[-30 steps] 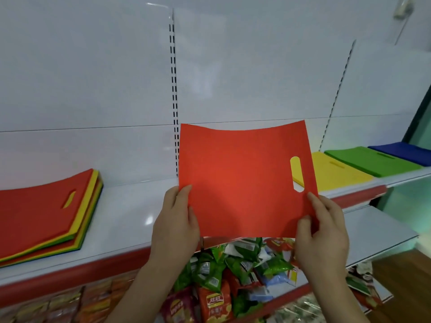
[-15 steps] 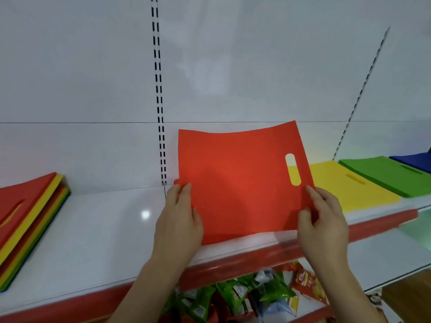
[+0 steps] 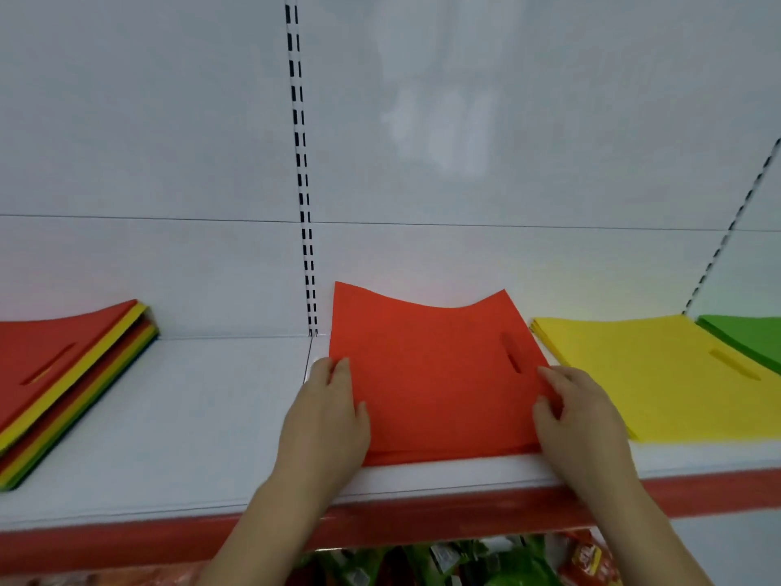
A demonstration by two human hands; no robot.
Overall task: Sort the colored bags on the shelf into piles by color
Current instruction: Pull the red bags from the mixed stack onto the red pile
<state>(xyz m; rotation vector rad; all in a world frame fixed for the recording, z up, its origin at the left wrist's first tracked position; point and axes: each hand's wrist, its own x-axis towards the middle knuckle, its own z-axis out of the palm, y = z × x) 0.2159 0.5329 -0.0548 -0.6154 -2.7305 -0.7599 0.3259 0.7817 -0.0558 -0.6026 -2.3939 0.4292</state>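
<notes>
Mixed stack (image 3: 72, 374) of red, yellow, green bags lying at far left of white shelf (image 3: 190, 416), red on top. Left hand (image 3: 327, 416) pinching left edge of red bag (image 3: 431, 374), thumb on top, fingers hidden beneath. Bag's near part resting on shelf, far edge curling upward. Right hand (image 3: 581, 416) pinching bag's right edge near handle slot. Yellow pile (image 3: 659, 374) lying just beside bag, green pile (image 3: 748, 336) overlapping its far right corner.
</notes>
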